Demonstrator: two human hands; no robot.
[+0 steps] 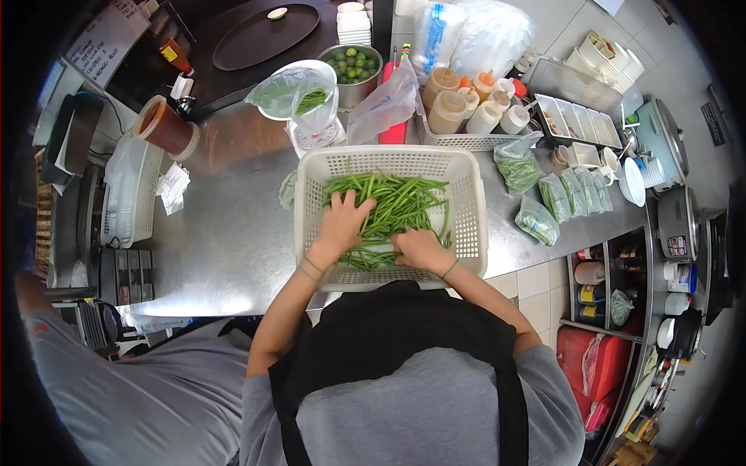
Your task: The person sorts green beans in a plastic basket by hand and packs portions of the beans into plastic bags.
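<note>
Green beans, loose, inside the white plastic basket. Basket sits on the steel counter, right in front of the person.

Copy. Hands?

Both in the basket. Left hand: fingers apart, laid over the beans, not closed on anything I can see. Right hand: fingers curled down into the near part of the pile, tips hidden. Can't tell if it's clamped on any.

How far along?

Partway, my read. Several clear bags of greens lie at the right end of the counter. They look filled. Can't confirm they're sealed, or that they hold the same beans.

Anything half-done?

Open clear bag, slumped over a white bowl on what looks like a small scale, beyond the basket. Some green pieces inside, plenty of slack plastic. I'd call it part-filled.

And remaining?

Everything loose in the basket. Pile covers most of the floor; pale base shows near the right hand. No count possible, beans overlap too much. Judging by the pile alone, a good share is unbagged.
</note>
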